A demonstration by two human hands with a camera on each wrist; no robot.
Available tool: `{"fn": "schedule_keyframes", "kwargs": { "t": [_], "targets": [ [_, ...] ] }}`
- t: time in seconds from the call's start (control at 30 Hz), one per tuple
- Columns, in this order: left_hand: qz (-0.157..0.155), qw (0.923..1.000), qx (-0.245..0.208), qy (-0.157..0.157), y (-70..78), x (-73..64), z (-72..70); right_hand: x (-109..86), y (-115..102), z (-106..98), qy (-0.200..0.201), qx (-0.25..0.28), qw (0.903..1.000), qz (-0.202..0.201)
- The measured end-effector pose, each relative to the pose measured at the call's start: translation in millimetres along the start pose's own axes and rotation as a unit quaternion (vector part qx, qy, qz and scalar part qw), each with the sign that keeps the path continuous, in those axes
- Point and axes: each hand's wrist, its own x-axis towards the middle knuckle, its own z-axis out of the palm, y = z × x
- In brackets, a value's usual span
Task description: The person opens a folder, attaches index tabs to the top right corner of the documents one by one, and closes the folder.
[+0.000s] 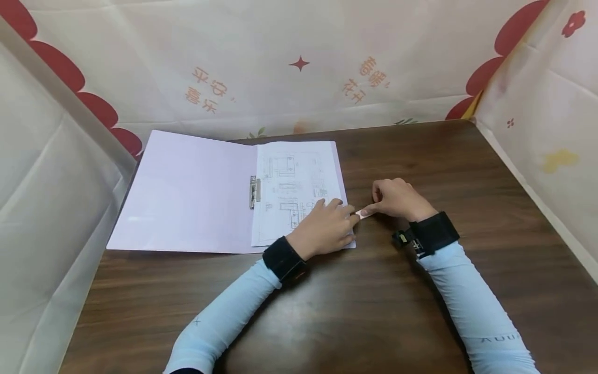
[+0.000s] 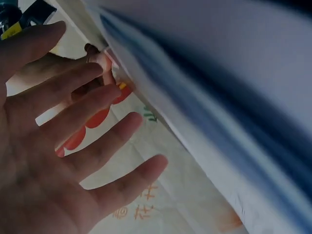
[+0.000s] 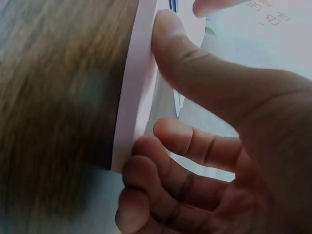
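Observation:
A lilac folder (image 1: 187, 192) lies opened flat on the table, with line-drawing sheets (image 1: 275, 150) on its right side beside a metal clip (image 1: 254, 192). Over the lower right corner of the sheets is my left hand (image 1: 327, 231), its fingers spread and nearly straight in the left wrist view. Just right of the folder, my right hand (image 1: 399, 200) pinches a small pale strip (image 1: 363, 214) near the left fingertips. Close up in the right wrist view, the thumb presses on the pale pink strip (image 3: 129, 97) while the other fingers curl by its lower end. Its exact kind cannot be told.
The dark wood table (image 1: 355, 317) extends in front of and to the right of the folder. A printed cloth (image 1: 280, 31) hangs behind the table, with more cloth at both sides. Black bands (image 1: 434, 234) circle both wrists.

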Motion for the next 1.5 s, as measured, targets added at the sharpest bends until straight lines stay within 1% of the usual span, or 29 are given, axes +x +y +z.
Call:
{"fn": "schedule_keyframes", "kwargs": {
  "t": [0.1, 0.2, 0.27, 0.37, 0.47, 0.53, 0.63, 0.7, 0.77, 0.87, 0.93, 1.03, 1.17, 1.27, 1.33, 1.4, 1.47, 1.5],
  "targets": [
    [0.007, 1.0, 0.004, -0.003, 5.5, 5.7, 4.5, -1.7, 3.2, -1.8, -0.004, 0.001, 1.0, 0.006],
    [0.001, 0.9999, 0.013, -0.011, 7.2, 7.6, 6.4, -2.2, 6.1, -4.7, -0.009, 0.01, 0.9999, -0.011],
    [-0.004, 0.9998, 0.014, -0.014, 7.3, 8.0, 7.0, -2.1, 9.1, -6.5, -0.014, 0.024, 0.9993, -0.027],
    [-0.005, 0.9998, 0.003, -0.021, 7.5, 7.6, 8.0, -2.9, 15.8, -8.5, -0.031, 0.053, 0.997, -0.047],
    [-0.006, 0.9995, -0.005, -0.03, 8.2, 7.5, 8.3, -3.4, 22.1, -9.9, -0.046, 0.076, 0.9945, -0.056],
    [-0.008, 0.9994, 0.0, -0.035, 8.2, 7.4, 7.7, -3.2, 23.8, -10.8, -0.046, 0.085, 0.994, -0.051],
    [-0.016, 0.9991, 0.013, -0.036, 7.6, 7.2, 5.5, -0.8, 22.3, -12.2, -0.031, 0.087, 0.9953, -0.029],
    [-0.019, 0.9991, 0.015, -0.035, 7.2, 7.1, 4.3, 1.1, 20.1, -12.4, -0.016, 0.076, 0.9969, -0.015],
    [-0.02, 0.9991, 0.012, -0.035, 7.2, 6.8, 4.0, 3.9, 19.8, -11.4, -0.002, 0.067, 0.9978, -0.007],
    [-0.022, 0.9991, 0.005, -0.035, 7.8, 6.5, 5.2, 7.2, 24.1, -8.7, 0.014, 0.059, 0.9982, -0.005],
    [-0.023, 0.9992, 0.001, -0.034, 8.2, 6.3, 6.7, 8.2, 30.9, -8.7, 0.017, 0.065, 0.9977, 0.0],
    [-0.027, 0.999, -0.002, -0.034, 8.7, 5.8, 8.5, 7.3, 46.9, -13.1, 0.032, 0.065, 0.9972, 0.014],
    [-0.037, 0.9987, -0.005, -0.036, 8.4, 5.3, 8.7, 2.7, 71.8, -23.8, 0.08, 0.069, 0.9933, 0.047],
    [-0.036, 0.9986, -0.011, -0.038, 7.7, 4.5, 8.7, 1.2, 80.4, -28.5, 0.11, 0.085, 0.9886, 0.058],
    [-0.037, 0.9983, -0.023, -0.038, 6.3, 2.7, 8.1, 4.8, 77.4, -29.0, 0.122, 0.092, 0.9869, 0.05],
    [-0.046, 0.9969, -0.049, -0.042, 3.2, -0.9, 6.0, 12.4, 66.9, -28.4, 0.125, 0.104, 0.986, 0.037],
    [-0.062, 0.9943, -0.074, -0.045, -2.5, -7.1, 2.9, 26.0, 51.9, -26.9, 0.117, 0.111, 0.9868, 0.016],
    [-0.075, 0.9921, -0.088, -0.048, -6.3, -11.5, 0.7, 35.1, 43.2, -26.1, 0.111, 0.117, 0.9869, 0.004]
  ]
}}
